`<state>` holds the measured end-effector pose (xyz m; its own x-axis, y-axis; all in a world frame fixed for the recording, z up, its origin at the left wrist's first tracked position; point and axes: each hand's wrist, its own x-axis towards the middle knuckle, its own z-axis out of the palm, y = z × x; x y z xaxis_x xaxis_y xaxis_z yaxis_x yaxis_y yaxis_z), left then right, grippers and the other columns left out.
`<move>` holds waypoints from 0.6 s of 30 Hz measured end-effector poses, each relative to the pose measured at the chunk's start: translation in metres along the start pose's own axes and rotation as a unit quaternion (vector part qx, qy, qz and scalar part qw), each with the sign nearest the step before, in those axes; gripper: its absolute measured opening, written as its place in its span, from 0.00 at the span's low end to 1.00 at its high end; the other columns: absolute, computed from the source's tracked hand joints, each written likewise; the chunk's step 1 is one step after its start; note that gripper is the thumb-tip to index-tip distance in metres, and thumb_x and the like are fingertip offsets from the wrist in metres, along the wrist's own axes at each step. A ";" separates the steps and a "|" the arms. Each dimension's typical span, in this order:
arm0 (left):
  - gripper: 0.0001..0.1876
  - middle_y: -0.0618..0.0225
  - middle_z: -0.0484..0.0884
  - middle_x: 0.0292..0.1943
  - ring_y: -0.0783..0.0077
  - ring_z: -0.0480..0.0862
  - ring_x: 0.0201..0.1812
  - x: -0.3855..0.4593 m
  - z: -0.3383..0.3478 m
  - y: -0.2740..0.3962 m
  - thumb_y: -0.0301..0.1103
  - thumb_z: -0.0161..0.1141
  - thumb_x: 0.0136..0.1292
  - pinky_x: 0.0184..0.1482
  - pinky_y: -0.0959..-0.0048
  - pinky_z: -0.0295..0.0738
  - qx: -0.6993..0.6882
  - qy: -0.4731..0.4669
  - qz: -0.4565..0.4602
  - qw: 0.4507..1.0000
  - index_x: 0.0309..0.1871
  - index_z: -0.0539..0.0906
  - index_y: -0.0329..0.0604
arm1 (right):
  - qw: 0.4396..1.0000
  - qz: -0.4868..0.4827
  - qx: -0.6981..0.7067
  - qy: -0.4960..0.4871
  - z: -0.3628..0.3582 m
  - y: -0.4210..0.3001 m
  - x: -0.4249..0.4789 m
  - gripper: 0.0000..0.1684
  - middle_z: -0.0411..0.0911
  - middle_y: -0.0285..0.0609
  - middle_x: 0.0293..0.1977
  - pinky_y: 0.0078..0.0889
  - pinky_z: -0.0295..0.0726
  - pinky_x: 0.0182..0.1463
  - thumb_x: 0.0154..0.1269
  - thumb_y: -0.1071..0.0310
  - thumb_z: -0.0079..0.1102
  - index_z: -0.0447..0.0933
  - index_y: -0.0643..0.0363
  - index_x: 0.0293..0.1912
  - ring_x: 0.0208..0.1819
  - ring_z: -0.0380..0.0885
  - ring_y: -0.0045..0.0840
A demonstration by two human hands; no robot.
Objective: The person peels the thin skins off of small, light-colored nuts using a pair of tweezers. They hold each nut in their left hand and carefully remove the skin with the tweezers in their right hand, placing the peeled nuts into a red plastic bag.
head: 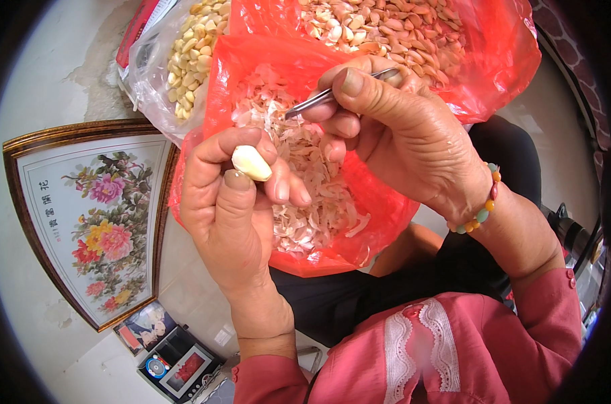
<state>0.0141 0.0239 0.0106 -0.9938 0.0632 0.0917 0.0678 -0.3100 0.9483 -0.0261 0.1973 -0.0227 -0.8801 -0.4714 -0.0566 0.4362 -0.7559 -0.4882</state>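
My left hand (pixel 235 202) holds a peeled, pale garlic clove (pixel 252 163) between thumb and fingers. To its upper right, my right hand (pixel 391 116) grips metal tweezers (pixel 310 103), whose tips point down-left, a short way above the clove and apart from it. Both hands are over a red plastic bag (pixel 381 197) with loose papery garlic skins (pixel 310 202) in it. Peeled cloves (pixel 189 65) lie in a clear plastic bag (pixel 151 76) at the upper left. Many unpeeled garlic cloves (pixel 411 30) fill another red plastic bag (pixel 502 55) at the top right.
A framed flower picture (pixel 103 217) stands at the left by a pale wall. Below it are a photo (pixel 146 323) and a dark device (pixel 182 366). The dark-clothed lap (pixel 336 303) is beneath the skins bag. Cables and a dark object (pixel 568 227) are at the right.
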 end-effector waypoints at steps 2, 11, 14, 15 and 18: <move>0.14 0.59 0.74 0.37 0.75 0.74 0.27 0.001 -0.002 0.002 0.33 0.55 0.66 0.28 0.71 0.77 -0.027 -0.007 -0.015 1.000 0.49 0.73 0.32 | 1.000 -0.001 0.008 -0.015 -0.001 -0.001 0.000 0.13 0.80 0.41 0.34 0.23 0.77 0.37 0.64 0.62 0.59 0.76 0.62 0.42 0.34 0.76 0.18; 0.14 0.58 0.74 0.40 0.74 0.75 0.29 0.004 -0.007 0.001 0.33 0.58 0.64 0.29 0.71 0.77 -0.107 -0.014 -0.053 0.993 0.49 0.74 0.34 | 0.997 -0.049 -0.061 0.022 0.005 0.003 -0.002 0.16 0.78 0.41 0.36 0.21 0.75 0.39 0.62 0.62 0.61 0.76 0.62 0.45 0.35 0.74 0.18; 0.15 0.59 0.74 0.41 0.73 0.75 0.29 0.003 -0.006 0.001 0.33 0.59 0.63 0.30 0.70 0.77 -0.107 -0.018 -0.049 0.993 0.49 0.74 0.34 | 0.999 -0.024 -0.048 -0.010 0.003 -0.003 -0.002 0.16 0.78 0.40 0.36 0.19 0.74 0.38 0.62 0.62 0.62 0.76 0.62 0.44 0.34 0.73 0.17; 0.15 0.59 0.74 0.40 0.73 0.75 0.29 0.003 -0.006 0.001 0.33 0.60 0.62 0.30 0.70 0.77 -0.103 -0.017 -0.051 0.993 0.49 0.74 0.34 | 0.998 -0.023 -0.051 -0.005 0.003 -0.004 -0.002 0.16 0.79 0.40 0.36 0.19 0.74 0.38 0.61 0.62 0.62 0.76 0.62 0.44 0.33 0.73 0.17; 0.16 0.60 0.74 0.39 0.73 0.76 0.29 0.003 -0.007 0.001 0.33 0.61 0.61 0.30 0.70 0.76 -0.092 -0.012 -0.055 0.994 0.49 0.74 0.34 | 0.998 -0.023 -0.066 0.008 0.006 -0.004 -0.002 0.16 0.79 0.40 0.35 0.18 0.74 0.38 0.61 0.61 0.63 0.77 0.62 0.44 0.32 0.72 0.17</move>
<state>0.0107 0.0175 0.0103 -0.9916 0.1294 -0.0007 -0.0617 -0.4681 0.8815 -0.0248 0.1985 -0.0157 -0.9016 -0.4301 -0.0455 0.3688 -0.7096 -0.6003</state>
